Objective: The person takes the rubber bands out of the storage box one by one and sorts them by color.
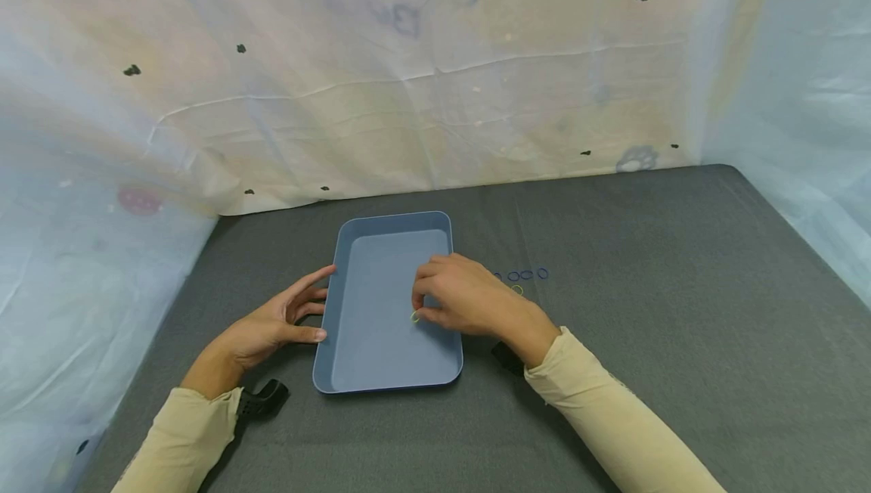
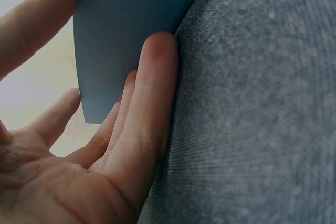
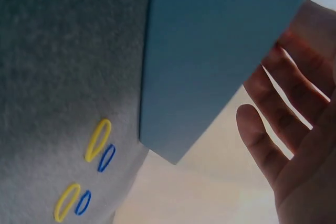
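Note:
A blue-grey rectangular tray (image 1: 388, 222) lies on the dark cloth. My left hand (image 1: 272, 327) rests against its left side, fingers extended along the outer wall; the left wrist view shows the fingers (image 2: 157, 72) touching that wall. Over the inside of the tray, my right hand (image 1: 456, 293) pinches a small yellow rubber band (image 1: 414, 317) between thumb and fingertips. The tray's near wall hides those fingertips in the right wrist view. Several blue rubber bands (image 1: 527, 275) lie in a row right of the tray, with a yellow rubber band (image 1: 518, 289) just in front, partly hidden by the right wrist.
Dark grey cloth (image 1: 653, 289) covers the table. Pale printed sheeting (image 1: 435, 115) hangs along the back and both sides. A black strap (image 1: 264, 400) sits at the left wrist. Yellow bands (image 3: 98, 140) lie beside blue ones (image 3: 106, 158) in the right wrist view.

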`<action>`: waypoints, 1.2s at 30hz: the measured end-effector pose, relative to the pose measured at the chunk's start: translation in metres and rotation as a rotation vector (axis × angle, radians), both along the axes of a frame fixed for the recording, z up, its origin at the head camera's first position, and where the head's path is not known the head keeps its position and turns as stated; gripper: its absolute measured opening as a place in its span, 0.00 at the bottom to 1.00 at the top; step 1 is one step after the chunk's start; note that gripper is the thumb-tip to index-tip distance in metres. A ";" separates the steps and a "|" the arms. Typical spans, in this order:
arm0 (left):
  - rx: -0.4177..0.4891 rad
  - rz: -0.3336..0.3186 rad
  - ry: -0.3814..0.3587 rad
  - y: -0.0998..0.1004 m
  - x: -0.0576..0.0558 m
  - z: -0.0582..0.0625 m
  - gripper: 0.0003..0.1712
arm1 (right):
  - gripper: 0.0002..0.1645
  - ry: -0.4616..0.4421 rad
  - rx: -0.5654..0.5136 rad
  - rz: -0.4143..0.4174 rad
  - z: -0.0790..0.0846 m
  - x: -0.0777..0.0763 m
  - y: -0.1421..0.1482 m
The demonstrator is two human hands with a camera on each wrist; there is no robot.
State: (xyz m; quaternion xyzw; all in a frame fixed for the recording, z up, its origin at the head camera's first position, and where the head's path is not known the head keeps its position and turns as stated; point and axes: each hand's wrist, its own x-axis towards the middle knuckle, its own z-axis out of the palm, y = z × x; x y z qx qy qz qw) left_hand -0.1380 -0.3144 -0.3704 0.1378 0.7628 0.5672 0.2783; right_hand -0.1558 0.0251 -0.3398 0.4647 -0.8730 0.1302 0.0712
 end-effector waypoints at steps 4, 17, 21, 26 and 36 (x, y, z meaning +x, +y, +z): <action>0.002 0.001 0.000 0.000 -0.001 0.000 0.59 | 0.03 0.005 -0.011 -0.011 0.004 -0.001 0.004; -0.007 0.004 0.005 0.001 0.000 0.001 0.59 | 0.04 -0.009 -0.075 -0.033 0.010 -0.004 0.013; -0.011 0.007 0.006 0.002 0.001 0.001 0.58 | 0.04 -0.006 -0.086 -0.037 0.012 -0.005 0.017; -0.027 0.002 -0.004 0.004 0.001 0.002 0.58 | 0.03 0.009 -0.088 -0.048 0.016 -0.005 0.023; -0.005 -0.002 -0.062 -0.004 -0.002 -0.002 0.52 | 0.03 0.002 -0.076 -0.075 0.018 -0.007 0.035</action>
